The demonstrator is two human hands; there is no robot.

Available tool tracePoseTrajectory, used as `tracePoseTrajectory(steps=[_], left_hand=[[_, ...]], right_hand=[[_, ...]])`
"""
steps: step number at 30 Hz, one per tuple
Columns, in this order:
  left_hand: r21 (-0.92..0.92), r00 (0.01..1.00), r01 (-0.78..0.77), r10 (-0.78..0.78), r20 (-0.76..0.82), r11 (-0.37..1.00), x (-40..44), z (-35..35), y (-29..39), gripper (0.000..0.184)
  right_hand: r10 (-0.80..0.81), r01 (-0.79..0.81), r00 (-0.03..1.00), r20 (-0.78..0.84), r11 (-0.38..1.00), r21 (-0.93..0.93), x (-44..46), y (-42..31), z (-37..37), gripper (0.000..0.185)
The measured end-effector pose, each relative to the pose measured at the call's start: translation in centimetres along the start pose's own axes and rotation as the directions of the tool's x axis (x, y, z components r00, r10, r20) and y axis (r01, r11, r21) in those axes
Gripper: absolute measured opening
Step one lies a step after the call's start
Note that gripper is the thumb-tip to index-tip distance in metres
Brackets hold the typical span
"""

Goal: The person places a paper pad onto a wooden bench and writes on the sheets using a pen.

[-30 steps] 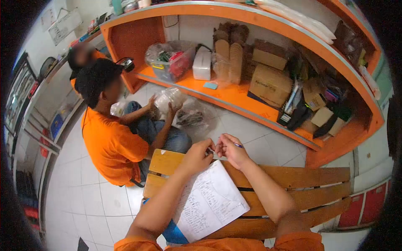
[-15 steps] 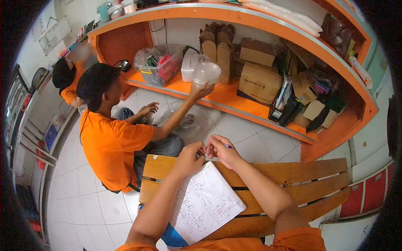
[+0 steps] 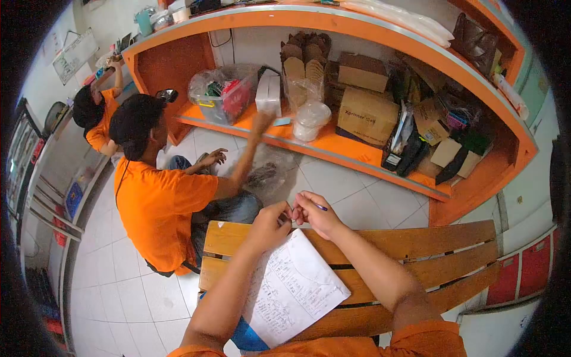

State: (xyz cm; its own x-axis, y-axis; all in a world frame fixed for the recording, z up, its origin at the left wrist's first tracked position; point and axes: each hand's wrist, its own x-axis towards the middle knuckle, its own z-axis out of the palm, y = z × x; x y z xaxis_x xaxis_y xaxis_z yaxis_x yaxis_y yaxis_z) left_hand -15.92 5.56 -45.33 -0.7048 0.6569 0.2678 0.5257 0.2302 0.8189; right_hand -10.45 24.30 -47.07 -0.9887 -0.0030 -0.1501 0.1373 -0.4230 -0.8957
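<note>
My right hand (image 3: 318,215) is closed around a pen (image 3: 321,207), whose dark blue end sticks out beside the index finger. Against its fingertips rests my left hand (image 3: 272,227), its fingers curled in; what they hold, if anything, is hidden. Both hands are over the far edge of a slatted wooden bench (image 3: 422,244). Just below them lies an open notebook (image 3: 300,276), its white page covered in handwriting and a blue part showing at the lower left corner.
A co-worker (image 3: 160,196) in an orange shirt crouches at the left, one arm reaching to an orange shelf (image 3: 357,154). On it stand round plastic containers (image 3: 311,121), a plastic bin (image 3: 220,107) and cardboard boxes (image 3: 367,117). Another person (image 3: 100,113) is farther back.
The co-worker's hand has left the round plastic containers, which now stand on the shelf, and has moved left toward the white box. My hands stay in place.
</note>
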Motion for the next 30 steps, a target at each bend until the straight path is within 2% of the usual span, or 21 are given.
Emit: tracePoseTrajectory(steps=[6,9,12,15,18,21,24,27,30], left_hand=[[-0.010,1.000,0.022,-0.022,0.003,1.000,0.0,0.1,-0.2,0.015],[-0.002,0.999,0.036,-0.036,0.003,0.999,0.0,0.4,-0.4,0.015],[-0.017,0.995,0.096,-0.096,0.018,0.995,-0.3,0.4,-0.3,0.016],[-0.049,0.996,0.089,-0.088,0.011,0.995,-0.1,0.3,-0.4,0.016],[-0.065,1.000,0.014,-0.016,-0.027,0.998,0.0,0.6,-0.8,0.015],[-0.041,0.996,0.085,-0.084,0.015,0.996,0.0,0.1,0.1,0.014],[-0.016,0.998,-0.044,0.043,-0.051,0.999,-0.1,0.9,-1.9,0.014],[-0.144,0.999,0.037,-0.041,-0.024,0.989,-0.1,1.6,-3.7,0.013],[-0.149,0.995,0.097,-0.093,0.034,0.984,-0.2,0.9,-2.3,0.015]], right_hand=[[0.021,-0.021,1.000,-0.002,1.000,0.020,0.2,0.4,-0.3,0.029],[-0.004,0.004,0.999,-0.032,1.000,0.022,0.2,0.6,0.0,0.029],[-0.056,0.056,0.998,0.008,0.998,0.005,0.2,1.0,-0.6,0.030],[-0.069,0.069,0.997,0.030,0.998,0.007,0.4,1.5,-1.0,0.031],[-0.064,0.064,0.997,0.033,0.998,0.008,0.6,1.4,-0.9,0.030],[-0.075,0.077,0.996,0.050,0.997,-0.032,0.2,1.0,-0.5,0.027],[-0.121,0.135,0.986,0.115,0.983,-0.122,-0.3,0.5,0.1,0.026],[-0.165,0.189,0.975,0.150,0.968,-0.168,-0.3,0.9,0.5,0.030],[-0.162,0.186,0.975,0.150,0.969,-0.164,-0.1,1.0,0.3,0.027]])
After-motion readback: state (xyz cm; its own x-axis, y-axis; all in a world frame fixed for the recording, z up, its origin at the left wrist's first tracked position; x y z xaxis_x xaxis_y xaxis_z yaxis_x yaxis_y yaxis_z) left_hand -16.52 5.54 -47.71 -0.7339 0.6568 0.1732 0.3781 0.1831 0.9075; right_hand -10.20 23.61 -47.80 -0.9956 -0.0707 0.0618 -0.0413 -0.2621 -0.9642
